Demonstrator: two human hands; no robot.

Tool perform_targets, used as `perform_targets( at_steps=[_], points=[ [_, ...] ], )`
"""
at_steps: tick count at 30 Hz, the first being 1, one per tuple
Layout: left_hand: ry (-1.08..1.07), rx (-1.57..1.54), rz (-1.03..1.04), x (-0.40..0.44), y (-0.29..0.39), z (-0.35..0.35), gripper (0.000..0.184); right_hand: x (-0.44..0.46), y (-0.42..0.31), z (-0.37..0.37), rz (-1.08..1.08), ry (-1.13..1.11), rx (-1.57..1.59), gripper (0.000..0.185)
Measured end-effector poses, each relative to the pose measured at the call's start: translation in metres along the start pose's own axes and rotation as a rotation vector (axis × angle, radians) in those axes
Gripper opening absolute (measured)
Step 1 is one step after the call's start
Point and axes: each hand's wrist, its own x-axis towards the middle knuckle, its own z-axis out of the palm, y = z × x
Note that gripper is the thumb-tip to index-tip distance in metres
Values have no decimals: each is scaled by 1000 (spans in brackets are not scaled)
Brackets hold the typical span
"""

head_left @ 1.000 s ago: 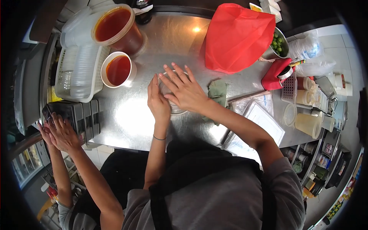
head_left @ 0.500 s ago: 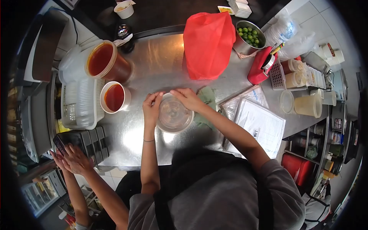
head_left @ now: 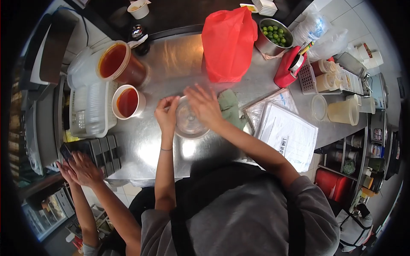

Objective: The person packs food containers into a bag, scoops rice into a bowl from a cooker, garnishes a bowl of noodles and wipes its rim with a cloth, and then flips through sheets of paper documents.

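Note:
A round container with a clear lid (head_left: 190, 121) sits on the steel counter (head_left: 141, 158). My left hand (head_left: 167, 113) is at the lid's left rim, thumb and fingertips pinched together; whether they grip the rim is too small to tell. Over the upper right part of the lid lies my right hand (head_left: 204, 105), fingers spread and slightly blurred. A green cloth (head_left: 230, 109) is just right of that hand. To the left stands a white cup of red-orange liquid (head_left: 127, 102), with a larger tub of the same colour (head_left: 117, 62) behind it.
A red bag (head_left: 228, 47) stands at the back, beside a metal pot of green limes (head_left: 274, 37). Papers (head_left: 288, 134) lie right, near sauce containers (head_left: 341, 112). A basket of clear lids (head_left: 93, 111) is left. A co-worker's hands (head_left: 81, 168) are at the lower left.
My right hand has lifted from a pinch at the rim and spread over the lid, after earlier lying flat on it. My left hand remains pinched at the left rim.

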Motion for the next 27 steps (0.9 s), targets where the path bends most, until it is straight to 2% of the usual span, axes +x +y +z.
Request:
perform_targets(
  at_steps=[1,2,3,4,5,6,8,10,13,15,17,18,20,21,23,24,26,27],
  points=[
    [6,6,0,-8,3,-1,23,0,2,2,157,-36,87,39],
    [164,-152,-25,-15,8,1,28,3,5,2,308,-67,169,39],
    [318,-314,-45,-22,14,5,37,4,6,3,300,-57,169,39],
    [320,-317,-34,-38,21,12,37,4,8,4,408,-55,268,40],
    [415,-484,-184,-62,19,23,42,2,9,6,518,-55,368,42],
    [509,-653,-339,-76,20,35,47,-2,8,12,512,-51,365,42],
    [529,-747,-335,-84,27,54,48,-14,-1,25,522,273,505,39],
    [554,-834,-335,-82,30,53,48,-22,-20,17,549,318,573,37],
    [521,-936,-404,-52,23,43,41,-24,-22,11,557,354,612,34],
    [375,-535,-186,-37,3,38,31,-20,-7,9,538,339,582,33],
    [337,-444,-166,-29,3,35,29,-2,20,10,506,172,527,30],
    [294,-349,-141,-25,3,34,29,11,28,6,507,173,525,30],
    [252,-331,-146,-19,-2,32,30,35,36,-6,607,-282,568,29],
    [212,-311,-153,-16,-9,33,30,33,41,4,610,-283,567,29],
    [183,-381,-167,-11,-4,31,30,25,53,31,513,-48,1058,32],
    [159,-450,-176,-8,-2,30,31,27,53,28,514,-57,1056,32],
    [132,-518,-227,-3,2,27,30,27,52,22,721,-184,1148,34],
    [97,-584,-275,-4,-3,26,30,26,53,24,733,-195,1150,34]
  ],
)
